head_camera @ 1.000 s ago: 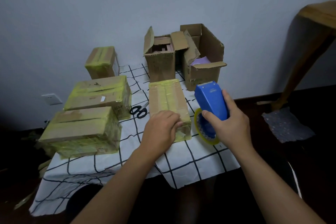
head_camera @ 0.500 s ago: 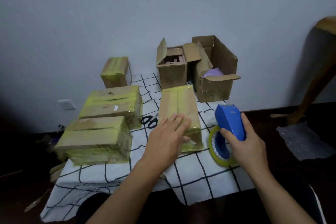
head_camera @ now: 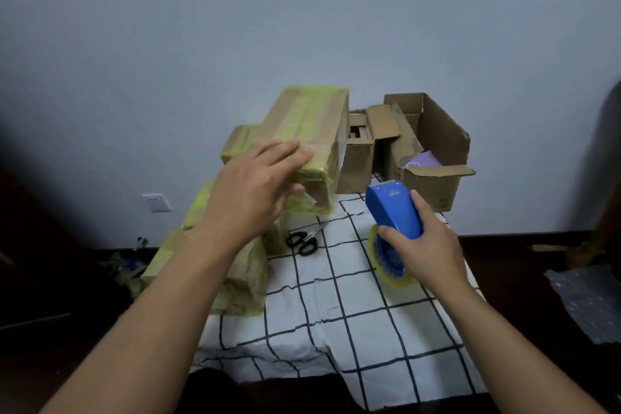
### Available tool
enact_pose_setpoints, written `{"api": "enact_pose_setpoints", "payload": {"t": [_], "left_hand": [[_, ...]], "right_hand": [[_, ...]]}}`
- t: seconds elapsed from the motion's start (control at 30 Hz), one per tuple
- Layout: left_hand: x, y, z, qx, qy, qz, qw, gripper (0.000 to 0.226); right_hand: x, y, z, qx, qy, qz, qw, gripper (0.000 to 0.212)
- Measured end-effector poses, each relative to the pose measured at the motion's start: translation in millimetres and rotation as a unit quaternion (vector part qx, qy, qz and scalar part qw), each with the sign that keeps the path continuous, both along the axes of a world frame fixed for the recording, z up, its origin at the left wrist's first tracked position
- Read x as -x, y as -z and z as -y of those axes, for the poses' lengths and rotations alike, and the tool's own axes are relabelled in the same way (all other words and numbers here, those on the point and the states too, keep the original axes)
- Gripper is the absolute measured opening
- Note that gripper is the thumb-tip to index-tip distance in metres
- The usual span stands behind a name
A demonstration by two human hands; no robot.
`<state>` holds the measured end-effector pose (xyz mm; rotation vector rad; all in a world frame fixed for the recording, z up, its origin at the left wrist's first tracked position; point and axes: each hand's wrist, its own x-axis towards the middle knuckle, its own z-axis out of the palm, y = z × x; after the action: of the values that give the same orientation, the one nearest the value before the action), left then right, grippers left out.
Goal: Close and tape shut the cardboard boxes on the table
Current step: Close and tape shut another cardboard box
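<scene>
The left hand (head_camera: 255,191) is gripping a taped box (head_camera: 309,131) up off the table (head_camera: 353,312), while the right hand (head_camera: 425,250) is squeezing the blue tape gun (head_camera: 393,212).

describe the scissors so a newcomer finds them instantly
Start at the checked tablecloth. Near its far left part, between the taped boxes and the blue tape dispenser, lie the scissors: the only black-handled metal tool, flat on the cloth.

Table's got a white black-grid cloth (head_camera: 353,312) over it, with black scissors (head_camera: 301,242), taped boxes (head_camera: 245,276) at left and two open boxes (head_camera: 433,185) at the back.
</scene>
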<state>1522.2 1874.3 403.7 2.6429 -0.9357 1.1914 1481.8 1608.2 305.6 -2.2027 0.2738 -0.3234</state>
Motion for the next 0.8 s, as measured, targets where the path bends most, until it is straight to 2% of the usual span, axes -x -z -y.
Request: {"api": "enact_pose_setpoints", "payload": {"t": [0.23,0.53,0.8], "left_hand": [[-64,-16,-8,0.037,-0.071,0.004,0.997,0.048],[-148,-3,-15,0.036,-0.102,0.012,0.994,0.045],[-210,19,5,0.008,-0.1,-0.081,0.992,0.04]], "right_hand": [[-73,0,-28,0.071,-0.035,-0.013,0.997,0.088],[-84,35,-23,0.087,-0.011,-0.077,0.993,0.083],[-96,32,-29,0.122,-0.011,-0.088,0.989,0.081]]}}
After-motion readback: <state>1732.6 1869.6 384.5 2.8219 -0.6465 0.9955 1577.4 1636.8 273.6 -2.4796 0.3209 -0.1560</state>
